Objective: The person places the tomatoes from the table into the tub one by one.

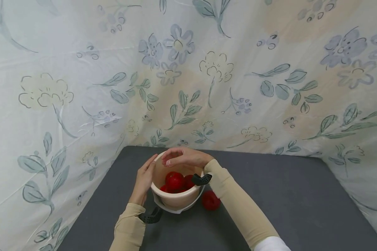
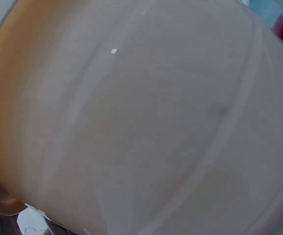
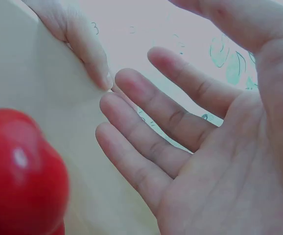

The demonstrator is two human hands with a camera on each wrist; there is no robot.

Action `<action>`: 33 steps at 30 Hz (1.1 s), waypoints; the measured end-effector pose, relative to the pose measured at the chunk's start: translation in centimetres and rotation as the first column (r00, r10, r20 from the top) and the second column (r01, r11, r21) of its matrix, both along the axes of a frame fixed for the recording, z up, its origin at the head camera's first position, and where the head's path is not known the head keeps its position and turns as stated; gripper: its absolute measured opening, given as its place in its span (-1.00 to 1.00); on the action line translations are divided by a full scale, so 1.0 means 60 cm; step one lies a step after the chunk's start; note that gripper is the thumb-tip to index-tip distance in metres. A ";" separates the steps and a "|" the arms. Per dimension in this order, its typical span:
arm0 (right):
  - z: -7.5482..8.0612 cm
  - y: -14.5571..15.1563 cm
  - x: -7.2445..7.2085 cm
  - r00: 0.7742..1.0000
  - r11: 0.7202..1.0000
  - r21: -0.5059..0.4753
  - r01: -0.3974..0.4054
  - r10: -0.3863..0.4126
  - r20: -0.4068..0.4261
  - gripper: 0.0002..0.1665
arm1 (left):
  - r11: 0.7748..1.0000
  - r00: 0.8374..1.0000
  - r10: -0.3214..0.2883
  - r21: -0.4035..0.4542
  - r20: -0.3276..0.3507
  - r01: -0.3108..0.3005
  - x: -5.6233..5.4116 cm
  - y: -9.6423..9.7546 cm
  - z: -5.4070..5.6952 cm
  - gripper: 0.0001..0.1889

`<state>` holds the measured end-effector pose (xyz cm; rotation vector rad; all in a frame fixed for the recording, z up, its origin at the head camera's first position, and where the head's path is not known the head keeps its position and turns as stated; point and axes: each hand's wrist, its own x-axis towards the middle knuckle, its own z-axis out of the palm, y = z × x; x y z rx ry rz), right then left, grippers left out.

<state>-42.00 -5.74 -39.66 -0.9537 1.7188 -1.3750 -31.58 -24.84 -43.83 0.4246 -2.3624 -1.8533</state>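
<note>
A cream bucket (image 1: 177,199) holds several glossy red round fruits (image 1: 175,181); whether they are tomatoes or apples I cannot tell. My left hand (image 1: 144,179) grips the bucket's left rim, a digit showing over the edge in the right wrist view. The bucket's smooth outer wall (image 2: 146,117) fills most of the left wrist view. Above the opening is my right hand (image 1: 188,157), fingers spread and slightly bent, holding nothing. A red fruit (image 3: 21,171) lies below and to the left of its fingers in the right wrist view.
One more red fruit (image 1: 211,200) sits on the dark grey table (image 1: 286,198), just right of the bucket. The bucket's white handle (image 1: 179,211) hangs down along its front. A floral cloth (image 1: 213,115) hangs behind the table and along its sides.
</note>
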 end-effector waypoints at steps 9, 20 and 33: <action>0.006 0.009 0.002 1.000 1.000 -0.021 0.009 -0.009 -0.005 -0.41 | 1.000 1.000 -0.013 0.006 0.009 0.013 0.000 0.006 0.005 -0.53; 0.012 0.024 0.000 0.999 0.991 -0.126 0.035 -0.034 0.017 -0.36 | 1.000 1.000 -0.009 -0.003 0.000 0.009 0.004 0.001 0.007 -0.53; 0.015 0.135 0.066 0.883 0.871 -0.227 0.437 -0.463 -0.076 -0.55 | 1.000 1.000 -0.026 0.010 0.016 0.026 0.005 -0.002 0.007 -0.53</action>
